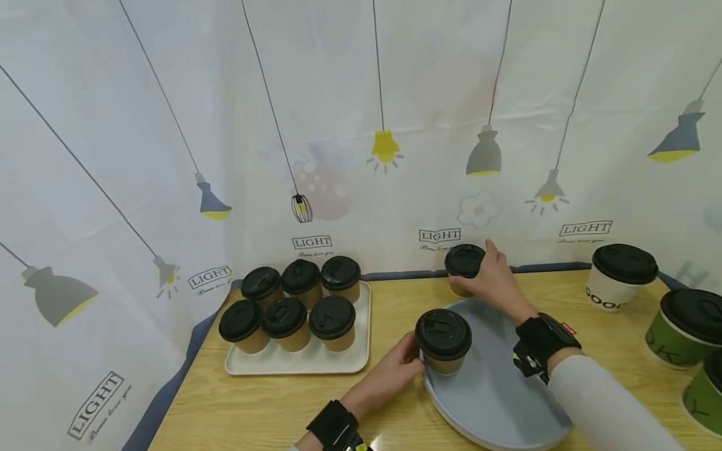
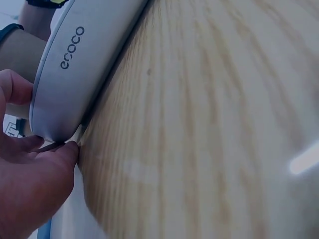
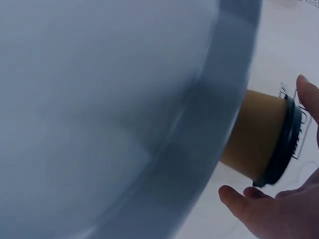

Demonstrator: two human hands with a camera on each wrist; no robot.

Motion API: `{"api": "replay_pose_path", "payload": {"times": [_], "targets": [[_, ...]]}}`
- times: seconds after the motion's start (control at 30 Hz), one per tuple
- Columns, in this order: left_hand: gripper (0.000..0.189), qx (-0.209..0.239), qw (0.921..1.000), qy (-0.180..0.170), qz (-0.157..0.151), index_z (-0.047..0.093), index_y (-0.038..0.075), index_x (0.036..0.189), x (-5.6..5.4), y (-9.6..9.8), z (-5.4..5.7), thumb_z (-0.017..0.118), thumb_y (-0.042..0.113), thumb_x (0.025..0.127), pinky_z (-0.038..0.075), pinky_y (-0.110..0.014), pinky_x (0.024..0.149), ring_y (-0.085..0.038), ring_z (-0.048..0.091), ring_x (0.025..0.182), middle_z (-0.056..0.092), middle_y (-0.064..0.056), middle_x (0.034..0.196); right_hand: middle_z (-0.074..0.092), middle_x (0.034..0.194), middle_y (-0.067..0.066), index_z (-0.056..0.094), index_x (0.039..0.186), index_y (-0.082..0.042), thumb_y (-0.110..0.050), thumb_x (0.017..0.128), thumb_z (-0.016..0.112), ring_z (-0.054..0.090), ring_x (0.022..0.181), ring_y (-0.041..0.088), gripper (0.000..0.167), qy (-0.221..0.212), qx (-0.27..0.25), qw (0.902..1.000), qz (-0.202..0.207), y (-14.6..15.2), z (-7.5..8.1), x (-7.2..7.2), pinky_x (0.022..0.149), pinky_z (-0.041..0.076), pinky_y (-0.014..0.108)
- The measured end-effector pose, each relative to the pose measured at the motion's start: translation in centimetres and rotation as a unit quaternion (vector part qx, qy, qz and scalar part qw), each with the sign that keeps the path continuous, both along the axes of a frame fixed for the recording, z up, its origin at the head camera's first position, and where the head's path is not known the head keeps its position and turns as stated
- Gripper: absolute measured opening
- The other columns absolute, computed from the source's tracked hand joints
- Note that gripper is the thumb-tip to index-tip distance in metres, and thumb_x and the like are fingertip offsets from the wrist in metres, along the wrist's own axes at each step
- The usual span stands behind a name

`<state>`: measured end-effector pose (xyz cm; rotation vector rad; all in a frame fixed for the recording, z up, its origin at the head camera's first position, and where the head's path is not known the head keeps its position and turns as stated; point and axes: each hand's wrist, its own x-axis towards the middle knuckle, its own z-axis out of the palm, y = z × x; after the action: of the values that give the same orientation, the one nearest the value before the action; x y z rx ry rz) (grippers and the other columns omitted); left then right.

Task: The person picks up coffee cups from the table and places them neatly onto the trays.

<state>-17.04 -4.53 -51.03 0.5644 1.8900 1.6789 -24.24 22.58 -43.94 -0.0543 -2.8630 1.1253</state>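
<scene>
On the left edge of a grey-blue round tray (image 1: 496,388) stands a small brown paper cup with a black lid (image 1: 443,341). My left hand (image 1: 389,374) holds its lower side, the thumb in front and the fingers behind, against the tray's rim. In the left wrist view the fingers of this left hand (image 2: 37,174) lie along the tray's side wall (image 2: 70,74), marked "ecoco". Behind the tray is another lidded brown cup (image 3: 259,134). My right hand (image 1: 496,282) reaches around it, thumb and fingers spread, with visible gaps to the cup in the right wrist view.
To the left, a white rectangular tray (image 1: 293,365) holds several brown cups with black lids. A larger white lidded cup (image 1: 615,288) stands at the back right, with green lidded cups (image 1: 677,338) nearer. A lamp-printed cloth (image 1: 338,94) hangs behind the wooden table (image 1: 225,407).
</scene>
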Motion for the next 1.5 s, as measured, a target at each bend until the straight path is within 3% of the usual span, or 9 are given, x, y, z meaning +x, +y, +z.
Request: {"api": "replay_pose_path", "payload": {"times": [0.17, 0.57, 0.77, 1.07, 1.3, 1.5], "targets": [[0.07, 0.011, 0.9999, 0.005, -0.001, 0.026, 0.008, 0.163, 0.2, 0.0, 0.1, 0.055, 0.009, 0.1, 0.023, -0.042, 0.125, -0.027, 0.025, 0.155, 0.027, -0.011, 0.168, 0.017, 0.148, 0.054, -0.008, 0.156, 0.015, -0.044, 0.09, 0.079, 0.035, 0.131, 0.067, 0.124, -0.008, 0.0, 0.9999, -0.009, -0.8, -0.2, -0.5, 0.103, 0.041, 0.071], [0.07, 0.019, 0.9997, 0.007, -0.013, 0.024, 0.01, 0.164, 0.0, 0.0, 0.0, 0.052, 0.007, 0.1, 0.024, -0.041, 0.124, -0.025, 0.025, 0.154, 0.027, -0.01, 0.168, 0.025, 0.142, 0.049, 0.005, 0.156, 0.013, -0.035, 0.091, 0.074, 0.046, 0.121, 0.064, 0.107, 0.003, -0.008, 0.9997, -0.021, -0.7, -0.2, -0.8, 0.098, 0.046, 0.069], [0.07, 0.006, 0.9998, 0.015, -0.013, 0.025, 0.011, 0.164, 0.0, -0.1, -0.1, 0.053, 0.009, 0.1, 0.023, -0.043, 0.125, -0.025, 0.025, 0.154, 0.026, -0.009, 0.168, 0.031, 0.141, 0.045, 0.009, 0.157, 0.012, -0.04, 0.089, 0.078, 0.046, 0.123, 0.059, 0.109, 0.037, -0.007, 0.9993, 0.01, 0.6, 2.3, 0.5, 0.098, 0.046, 0.068], [0.071, -0.007, 0.9996, 0.026, -0.007, 0.025, 0.009, 0.164, -0.1, 0.0, -0.1, 0.053, 0.012, 0.098, 0.023, -0.043, 0.125, -0.026, 0.026, 0.154, 0.028, -0.011, 0.168, 0.035, 0.149, 0.038, 0.014, 0.159, 0.009, -0.029, 0.086, 0.085, 0.043, 0.133, 0.052, 0.109, 0.085, -0.034, 0.9922, 0.085, 2.2, 5.4, 3.3, 0.104, 0.042, 0.066], [0.068, -0.007, 0.9997, 0.021, -0.01, 0.026, 0.011, 0.164, 0.0, 0.0, -0.2, 0.053, 0.014, 0.101, 0.023, -0.042, 0.124, -0.026, 0.027, 0.154, 0.028, -0.01, 0.168, 0.039, 0.148, 0.034, 0.021, 0.158, 0.006, -0.028, 0.08, 0.089, 0.045, 0.132, 0.05, 0.109, 0.089, -0.029, 0.9871, 0.13, 3.1, 5.1, 6.1, 0.103, 0.041, 0.066], [0.067, -0.007, 0.9996, 0.022, -0.014, 0.025, 0.011, 0.164, -0.1, -0.2, -0.1, 0.052, 0.015, 0.102, 0.024, -0.043, 0.124, -0.026, 0.027, 0.154, 0.028, -0.011, 0.167, 0.045, 0.145, 0.033, 0.026, 0.155, 0.007, -0.023, 0.076, 0.091, 0.051, 0.128, 0.047, 0.107, 0.101, -0.006, 0.9802, 0.17, 3.4, 3.3, 7.3, 0.1, 0.045, 0.063]]}}
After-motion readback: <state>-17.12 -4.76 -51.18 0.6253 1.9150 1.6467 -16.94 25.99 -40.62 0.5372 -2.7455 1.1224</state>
